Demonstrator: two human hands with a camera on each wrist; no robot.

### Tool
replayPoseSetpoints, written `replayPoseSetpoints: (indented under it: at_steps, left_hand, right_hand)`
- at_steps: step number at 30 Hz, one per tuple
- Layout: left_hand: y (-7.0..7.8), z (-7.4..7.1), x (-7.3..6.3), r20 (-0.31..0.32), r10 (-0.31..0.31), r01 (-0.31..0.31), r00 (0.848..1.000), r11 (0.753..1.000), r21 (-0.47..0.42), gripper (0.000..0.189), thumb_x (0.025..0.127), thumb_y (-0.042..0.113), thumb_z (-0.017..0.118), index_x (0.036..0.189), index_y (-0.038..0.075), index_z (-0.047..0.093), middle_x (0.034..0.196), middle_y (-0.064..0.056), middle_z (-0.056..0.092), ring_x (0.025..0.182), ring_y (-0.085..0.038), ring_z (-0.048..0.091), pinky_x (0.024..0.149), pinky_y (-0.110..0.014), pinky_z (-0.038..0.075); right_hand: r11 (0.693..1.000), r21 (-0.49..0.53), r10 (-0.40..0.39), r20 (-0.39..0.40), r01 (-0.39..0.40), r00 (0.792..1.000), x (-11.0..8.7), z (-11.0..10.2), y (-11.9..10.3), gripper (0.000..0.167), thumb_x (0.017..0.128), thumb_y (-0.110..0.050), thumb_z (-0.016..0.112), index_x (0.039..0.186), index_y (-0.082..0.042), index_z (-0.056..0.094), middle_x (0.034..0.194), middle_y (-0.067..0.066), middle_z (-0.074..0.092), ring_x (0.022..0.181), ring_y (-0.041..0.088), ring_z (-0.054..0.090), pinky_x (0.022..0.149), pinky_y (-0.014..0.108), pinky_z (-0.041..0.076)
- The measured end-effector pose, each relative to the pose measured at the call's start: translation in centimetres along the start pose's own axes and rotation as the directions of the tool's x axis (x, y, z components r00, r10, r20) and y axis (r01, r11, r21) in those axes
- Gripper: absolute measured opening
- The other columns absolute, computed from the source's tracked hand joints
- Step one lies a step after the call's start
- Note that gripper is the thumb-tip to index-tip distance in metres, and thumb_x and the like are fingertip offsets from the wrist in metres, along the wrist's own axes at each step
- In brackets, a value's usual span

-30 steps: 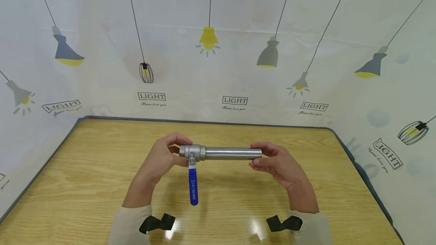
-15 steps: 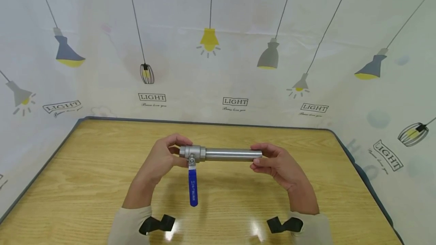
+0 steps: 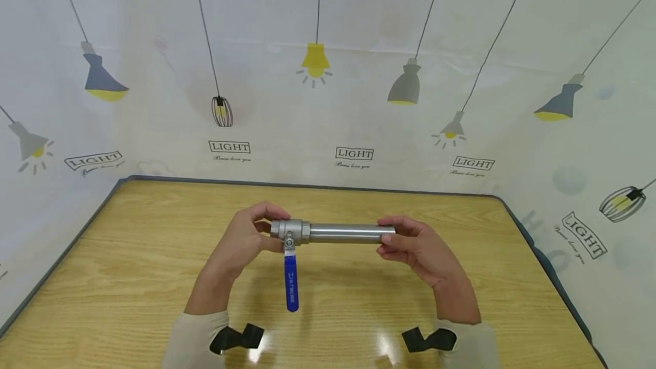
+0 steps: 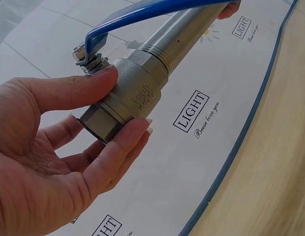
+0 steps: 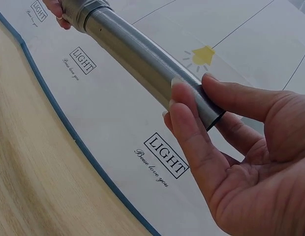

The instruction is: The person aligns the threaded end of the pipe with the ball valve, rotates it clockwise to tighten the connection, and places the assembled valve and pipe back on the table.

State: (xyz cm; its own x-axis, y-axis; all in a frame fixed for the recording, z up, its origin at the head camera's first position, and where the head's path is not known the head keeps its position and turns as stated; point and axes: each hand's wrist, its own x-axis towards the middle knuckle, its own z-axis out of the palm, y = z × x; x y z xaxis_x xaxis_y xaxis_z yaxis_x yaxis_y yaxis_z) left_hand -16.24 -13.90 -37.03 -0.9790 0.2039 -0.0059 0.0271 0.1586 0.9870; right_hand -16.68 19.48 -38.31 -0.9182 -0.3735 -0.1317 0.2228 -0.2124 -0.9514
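Observation:
A silver metal ball valve (image 3: 294, 230) with a blue lever handle (image 3: 291, 283) is joined to a straight metal pipe (image 3: 343, 233). The pair is held level above the table, and the lever points toward the person. My left hand (image 3: 248, 235) grips the valve body at its free end, thumb on one side and fingers on the other. At the pipe's far right end, my right hand (image 3: 412, 244) pinches it between thumb and fingers. In the left wrist view, threads (image 4: 157, 55) show where the pipe enters the valve. The right wrist view shows the smooth pipe (image 5: 137, 51) running up to the valve.
Under the hands lies a wood-grain table (image 3: 154, 278) with a dark blue edging (image 3: 307, 185). A pale cloth (image 3: 277, 113) printed with lamps and "LIGHT" labels surrounds its back and sides. Black straps (image 3: 237, 337) sit on both sleeves.
Both hands keep their hold on the valve and pipe. The whole view has shifted down by a few pixels; nothing else visibly differs.

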Motion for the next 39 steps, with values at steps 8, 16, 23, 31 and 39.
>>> replayPoseSetpoints:
  at_steps: [8, 16, 23, 31, 39]
  left_hand:
    - [-0.06, -0.06, -0.01, 0.006, 0.000, 0.000, 1.000, 1.000, 0.001, 0.043, 0.070, -0.012, 0.072, 0.109, 0.004, 0.064, 0.113, -0.014, 0.058, 0.095, -0.031, 0.055, 0.074, -0.038, 0.053]
    - [-0.04, -0.14, 0.00, 0.003, 0.007, -0.007, 1.000, 1.000, 0.000, 0.044, 0.069, -0.013, 0.073, 0.108, 0.004, 0.065, 0.113, -0.014, 0.059, 0.095, -0.031, 0.055, 0.075, -0.038, 0.053]
    - [-0.09, -0.15, 0.00, 0.006, 0.008, -0.008, 1.000, 1.000, -0.007, 0.045, 0.068, -0.013, 0.073, 0.108, 0.004, 0.065, 0.112, -0.014, 0.059, 0.095, -0.031, 0.056, 0.076, -0.038, 0.052]
    - [-0.09, -0.08, -0.07, 0.004, 0.003, -0.003, 1.000, 1.000, -0.006, 0.044, 0.068, -0.012, 0.073, 0.108, 0.004, 0.065, 0.113, -0.013, 0.059, 0.095, -0.031, 0.056, 0.076, -0.038, 0.052]
    - [-0.01, -0.07, -0.06, 0.001, 0.009, -0.009, 1.000, 1.000, 0.005, 0.044, 0.068, -0.012, 0.073, 0.108, 0.004, 0.065, 0.112, -0.014, 0.060, 0.094, -0.030, 0.056, 0.075, -0.038, 0.052]
  right_hand:
    - [1.000, 0.003, 0.006, 0.005, -0.006, 1.000, -0.01, -0.08, 0.00, 0.026, 0.088, 0.000, 0.066, 0.114, -0.007, 0.067, 0.104, 0.010, 0.063, 0.079, 0.019, 0.072, 0.074, 0.029, 0.057]
    - [1.000, 0.029, -0.004, 0.045, 0.002, 0.999, 0.07, -0.22, 0.05, 0.036, 0.084, 0.011, 0.063, 0.112, -0.011, 0.070, 0.107, 0.010, 0.062, 0.083, 0.019, 0.072, 0.076, 0.030, 0.057]
    - [0.999, 0.031, -0.008, 0.040, 0.007, 0.999, -0.10, -0.09, -0.02, 0.035, 0.083, 0.011, 0.065, 0.111, -0.010, 0.070, 0.106, 0.010, 0.060, 0.081, 0.019, 0.072, 0.076, 0.030, 0.057]
    - [1.000, 0.020, -0.008, 0.034, 0.007, 0.999, -0.19, -0.01, -0.04, 0.032, 0.086, 0.006, 0.065, 0.114, -0.010, 0.068, 0.105, 0.010, 0.061, 0.081, 0.019, 0.072, 0.075, 0.030, 0.057]
    - [1.000, 0.006, -0.015, 0.050, 0.015, 0.999, -0.09, -0.21, -0.01, 0.030, 0.089, 0.002, 0.064, 0.116, -0.010, 0.067, 0.105, 0.010, 0.062, 0.081, 0.017, 0.072, 0.075, 0.028, 0.057]
